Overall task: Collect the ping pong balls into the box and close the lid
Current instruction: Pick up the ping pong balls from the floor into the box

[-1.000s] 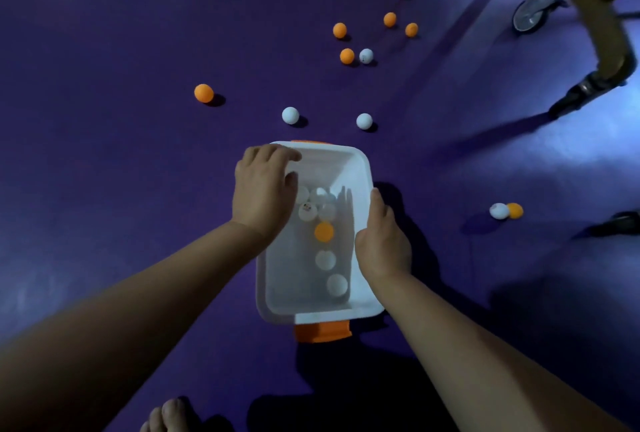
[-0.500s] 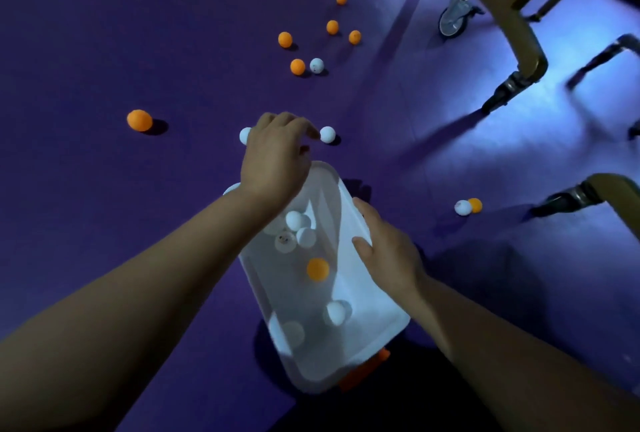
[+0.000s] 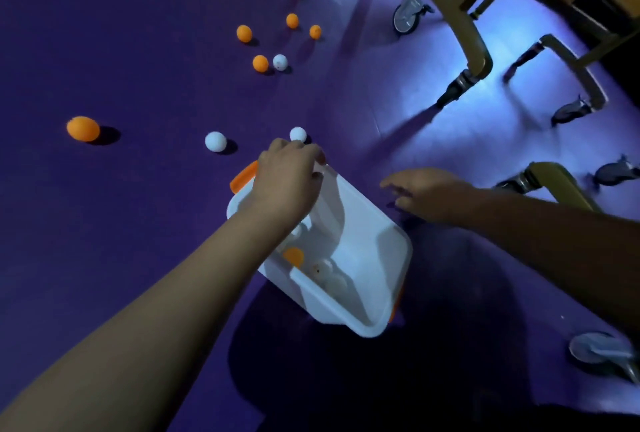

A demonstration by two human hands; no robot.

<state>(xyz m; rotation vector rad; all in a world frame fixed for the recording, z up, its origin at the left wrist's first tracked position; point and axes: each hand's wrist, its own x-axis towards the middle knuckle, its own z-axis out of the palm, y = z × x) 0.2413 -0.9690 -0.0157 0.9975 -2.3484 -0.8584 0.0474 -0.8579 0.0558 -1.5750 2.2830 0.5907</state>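
A white plastic box [image 3: 370, 258] with orange latches [image 3: 244, 175] lies askew on the purple floor, with several white balls and one orange ball [image 3: 293, 255] inside. My left hand [image 3: 287, 182] curls over the box's far rim and grips it. My right hand [image 3: 426, 196] hovers just right of the box, fingers spread, holding nothing. Two white balls [image 3: 215, 141] [image 3: 298, 134] lie just beyond the box. An orange ball [image 3: 83, 128] rests far left. Several orange balls [image 3: 260, 63] and one white ball [image 3: 280, 62] are scattered farther back.
Gold-coloured chair legs [image 3: 474, 47] with casters [image 3: 405, 17] stand at the upper right. Another leg [image 3: 557, 185] sits close behind my right forearm. A caster [image 3: 599, 352] is at the lower right. No lid is visible.
My right hand has let go of the box's right rim and moved out to the right. The box has turned further clockwise, with my left hand still on its far end.
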